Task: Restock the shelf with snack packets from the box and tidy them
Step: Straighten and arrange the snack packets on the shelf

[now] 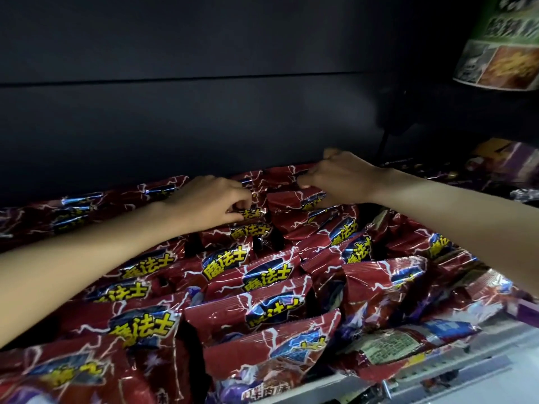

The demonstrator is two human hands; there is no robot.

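Several dark red snack packets (253,275) with yellow lettering fill the shelf in overlapping rows. My left hand (210,202) reaches to the back of the middle row, fingers curled and pinching the top edge of a packet (250,214). My right hand (338,179) is at the back beside it, fingers curled on the top edge of another red packet (291,211) that stands tilted. Both forearms stretch over the front rows. The box is out of sight.
The dark back wall of the shelf (204,126) stands right behind the hands. Purple packets (513,161) lie at the far right. A green noodle package (501,48) hangs at the top right. The pale shelf front rail (455,371) runs along the lower right.
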